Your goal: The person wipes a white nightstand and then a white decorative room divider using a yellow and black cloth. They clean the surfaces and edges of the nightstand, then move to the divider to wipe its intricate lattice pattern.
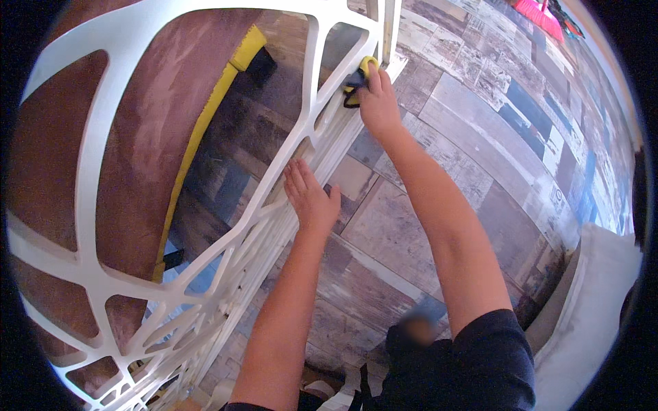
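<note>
A white openwork panel [88, 157] with rounded, irregular cutouts fills the left side. Along its base runs a white grooved rail [274, 236]. My left hand [312, 198] lies against the panel just above this rail, fingers stretched out and thumb apart, holding nothing. Farther up, my right hand [381, 106] grips a yellow and dark cloth [356, 80] and presses it to the panel's lower edge, near the white upright post [389, 31]. Part of the cloth is hidden under the fingers.
Behind the panel stands a brown upholstered piece [147, 130] with yellow trim and dark feet. The floor [473, 130] has a patchwork plank pattern. A pink broom head [539, 17] is at the far right; a pale cushioned piece [582, 301] stands at my right.
</note>
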`<move>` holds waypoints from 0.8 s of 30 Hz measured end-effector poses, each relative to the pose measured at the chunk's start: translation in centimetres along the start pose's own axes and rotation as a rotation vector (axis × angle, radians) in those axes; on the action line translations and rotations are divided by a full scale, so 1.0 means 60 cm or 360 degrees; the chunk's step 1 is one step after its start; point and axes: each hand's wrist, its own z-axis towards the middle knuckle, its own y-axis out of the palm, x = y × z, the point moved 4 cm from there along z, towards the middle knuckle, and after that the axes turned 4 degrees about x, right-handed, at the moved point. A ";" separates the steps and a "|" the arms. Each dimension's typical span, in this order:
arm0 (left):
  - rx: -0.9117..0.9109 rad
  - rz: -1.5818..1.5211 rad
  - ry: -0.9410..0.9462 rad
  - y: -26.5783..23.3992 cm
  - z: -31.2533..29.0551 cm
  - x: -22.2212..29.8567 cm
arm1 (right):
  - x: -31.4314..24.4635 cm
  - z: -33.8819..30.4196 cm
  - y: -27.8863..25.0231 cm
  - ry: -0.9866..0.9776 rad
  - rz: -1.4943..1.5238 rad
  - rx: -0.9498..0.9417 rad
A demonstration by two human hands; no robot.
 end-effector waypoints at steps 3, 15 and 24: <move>-0.0094 0.0089 -0.0047 0.016 0.000 -0.008 | 0.031 -0.011 0.032 -0.0238 -0.0299 0.0153; -0.0214 0.0139 0.0041 0.008 -0.003 -0.025 | -0.075 -0.190 0.040 -0.0270 -0.0150 -0.0157; -0.0328 -0.0708 -0.0269 -0.050 -0.083 -0.030 | -0.162 -0.304 0.030 -0.0746 -0.0144 -0.0719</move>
